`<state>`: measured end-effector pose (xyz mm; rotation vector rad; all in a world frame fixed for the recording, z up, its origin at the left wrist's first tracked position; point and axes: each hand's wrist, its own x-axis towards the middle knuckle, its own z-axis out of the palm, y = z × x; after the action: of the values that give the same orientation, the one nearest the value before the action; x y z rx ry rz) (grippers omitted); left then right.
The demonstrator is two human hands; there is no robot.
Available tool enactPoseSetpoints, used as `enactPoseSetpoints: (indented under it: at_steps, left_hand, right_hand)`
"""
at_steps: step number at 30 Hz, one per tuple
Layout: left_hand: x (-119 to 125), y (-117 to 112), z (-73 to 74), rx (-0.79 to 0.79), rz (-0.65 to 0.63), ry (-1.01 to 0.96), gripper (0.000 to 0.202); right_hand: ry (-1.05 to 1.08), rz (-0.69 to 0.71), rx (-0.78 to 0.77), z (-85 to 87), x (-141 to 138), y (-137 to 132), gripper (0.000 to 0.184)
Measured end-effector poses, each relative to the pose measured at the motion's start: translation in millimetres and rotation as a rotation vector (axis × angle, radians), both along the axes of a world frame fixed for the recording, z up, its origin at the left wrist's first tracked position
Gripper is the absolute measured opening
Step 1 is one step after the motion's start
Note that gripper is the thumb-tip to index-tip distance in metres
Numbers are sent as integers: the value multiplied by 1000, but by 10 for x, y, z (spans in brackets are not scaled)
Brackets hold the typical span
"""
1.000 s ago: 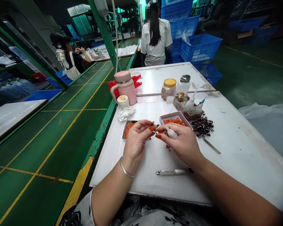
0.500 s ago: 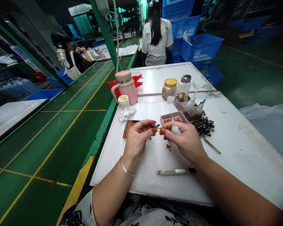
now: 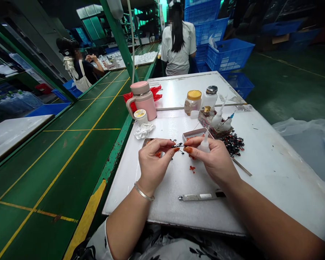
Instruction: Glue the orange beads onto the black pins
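Trainee: What has changed at the white bottle [image 3: 204, 146]?

Technician: Its orientation. One second earlier, the nozzle was directed leftward, toward the fingertips of the left hand [image 3: 153, 162]. The nozzle now points upward, right of the frame centre. The bottle is retained in the right hand [image 3: 219, 159], behind the tips of thumb and forefinger; its base is hidden.

Trainee: State of the hands?

Technician: Left: thumb and forefinger pinch a slender black part [image 3: 179, 145], located just right of and below the frame centre. Right: thumb and forefinger are pressed together at the right-hand end of that part. How firmly they grip it cannot be told.

Trainee: What does this mean for the work?

Technician: By judgement, the bottle is parked rather than in use, and the fingertips have taken over the handling. The part spans the gap between both hands.

Trainee: Did the surroundings shift?

Technician: No visible displacement. Red-orange pieces [image 3: 192, 168] lie below the right fingertips. A shallow box [image 3: 195, 133] stands beyond the right hand. A pile of black-and-red parts [image 3: 233, 145] lies right of centre; a pen-shaped tool [image 3: 197, 197] lies at lower centre.
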<state>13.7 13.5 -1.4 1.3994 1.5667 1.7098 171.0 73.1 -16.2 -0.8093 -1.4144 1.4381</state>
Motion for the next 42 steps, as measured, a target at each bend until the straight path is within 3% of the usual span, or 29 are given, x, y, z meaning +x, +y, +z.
enactPoseSetpoints:
  at_steps: [5,16,31,38,42]
  left_hand:
    - [-22,-22,-12,23,12,165,6]
    - [-49,-7,-16,-6,-3,115,16]
    - [-83,-2,5,201,22,438,17]
    - [-89,-3,-7,203,29,455,15]
    - [-77,-5,0,112,-4,298,21]
  right_hand:
    - [-11,0,44,43,12,-30,27]
    - [-67,-87,192,49,10,-57,15]
    - [-125,-98,225,28,36,-20,13]
    - [-131,-95,222,17,-11,-30,14]
    - [-151,-121,211,82,121,48,16]
